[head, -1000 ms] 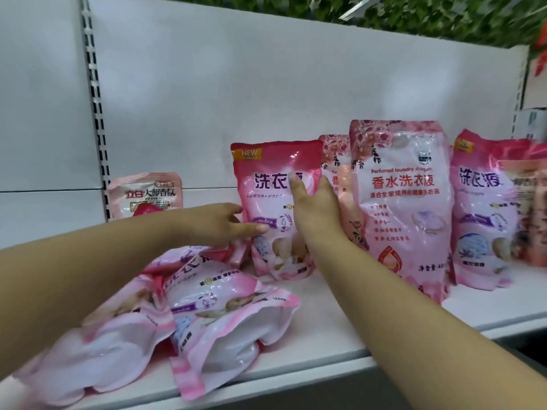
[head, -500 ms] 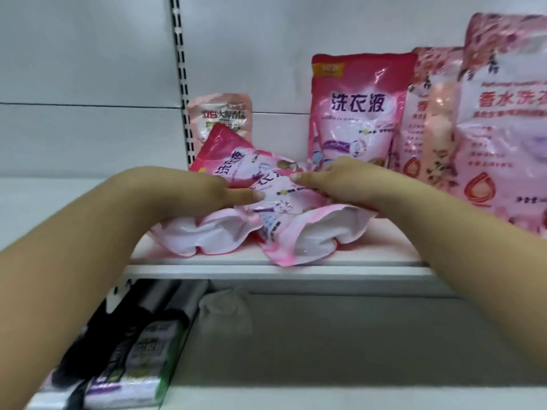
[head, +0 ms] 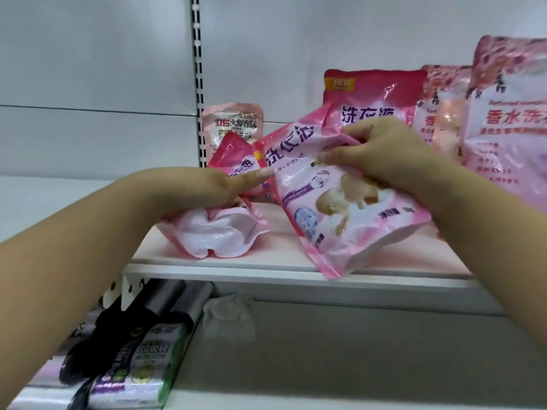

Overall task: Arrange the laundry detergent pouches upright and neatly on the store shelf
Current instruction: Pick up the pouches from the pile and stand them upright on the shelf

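I see the white shelf [head: 266, 269] carrying a toppled pouch [head: 213, 232] near its left edge and upright pouches [head: 373, 93] along its back.

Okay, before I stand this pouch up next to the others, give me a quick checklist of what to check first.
1. Right hand grips the lifted pouch: ok.
2. Lifted pouch upright: not ok, tilted.
3. Left hand steadies the fallen pouch: ok, still lying down.
4. Free shelf space between fallen pouch and standing pouch: ok.
5. Standing row stable: cannot tell.
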